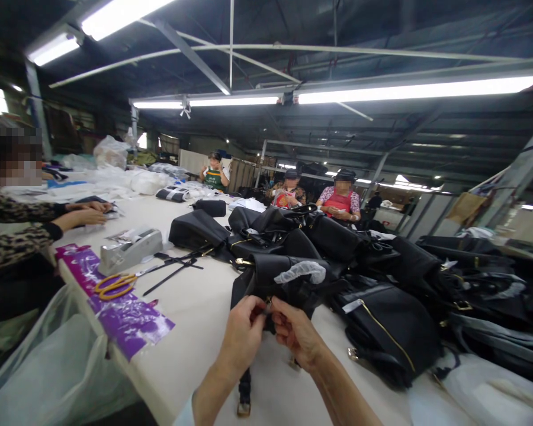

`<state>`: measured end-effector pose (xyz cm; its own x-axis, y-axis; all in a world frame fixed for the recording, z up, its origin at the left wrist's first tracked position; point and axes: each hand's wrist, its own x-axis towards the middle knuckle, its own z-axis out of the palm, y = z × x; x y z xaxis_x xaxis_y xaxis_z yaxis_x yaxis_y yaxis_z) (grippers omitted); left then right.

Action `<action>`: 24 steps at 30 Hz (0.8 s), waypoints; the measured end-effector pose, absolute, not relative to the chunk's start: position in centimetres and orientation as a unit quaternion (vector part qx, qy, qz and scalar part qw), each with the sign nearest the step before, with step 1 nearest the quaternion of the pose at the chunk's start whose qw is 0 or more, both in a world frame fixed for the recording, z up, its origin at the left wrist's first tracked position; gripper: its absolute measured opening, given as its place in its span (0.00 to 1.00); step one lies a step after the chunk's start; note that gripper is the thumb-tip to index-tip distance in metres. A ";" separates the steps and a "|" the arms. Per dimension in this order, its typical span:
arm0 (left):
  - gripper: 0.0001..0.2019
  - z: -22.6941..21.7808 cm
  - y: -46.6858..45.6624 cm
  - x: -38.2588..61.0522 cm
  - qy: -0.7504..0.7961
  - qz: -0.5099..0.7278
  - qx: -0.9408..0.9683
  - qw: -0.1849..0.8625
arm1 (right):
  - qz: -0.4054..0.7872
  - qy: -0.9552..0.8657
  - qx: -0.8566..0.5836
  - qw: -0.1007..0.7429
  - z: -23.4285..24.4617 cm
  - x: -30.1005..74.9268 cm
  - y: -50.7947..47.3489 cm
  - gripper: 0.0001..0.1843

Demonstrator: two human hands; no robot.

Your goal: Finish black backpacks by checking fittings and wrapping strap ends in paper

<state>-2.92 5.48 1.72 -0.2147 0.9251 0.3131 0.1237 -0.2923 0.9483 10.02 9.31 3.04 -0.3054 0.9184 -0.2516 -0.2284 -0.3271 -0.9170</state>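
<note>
While both hands (242, 334) pinch its near side, a black bag (265, 271) lies beyond.

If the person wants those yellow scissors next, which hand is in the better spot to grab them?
Probably the left hand. The scissors lie off to the left, so it's nearer; the right hand is farther across. Both are busy at the black bag, though.

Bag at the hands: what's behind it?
Behind the bag, more black bags lie heaped. The lower parts of the nearest are covered by it and can't be seen.
</note>
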 end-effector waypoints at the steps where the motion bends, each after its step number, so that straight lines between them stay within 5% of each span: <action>1: 0.06 1.7 5.6 -2.9 0.486 0.607 0.518 0.357 | 0.692 -0.417 -0.416 0.417 2.9 10.1 9.3 0.26; 10: 0.13 1.3 6.2 -3.2 0.425 0.625 0.415 0.507 | 0.668 -0.452 -0.377 0.456 1.0 9.9 9.4 0.28; 16: 0.11 0.0 6.9 -2.5 0.432 0.661 0.384 0.479 | 0.661 -0.397 -0.415 0.482 0.7 8.8 9.2 0.32; 24: 0.11 0.7 6.3 -2.3 0.452 0.672 0.393 0.436 | 0.641 -0.396 -0.427 0.500 1.4 8.5 8.2 0.24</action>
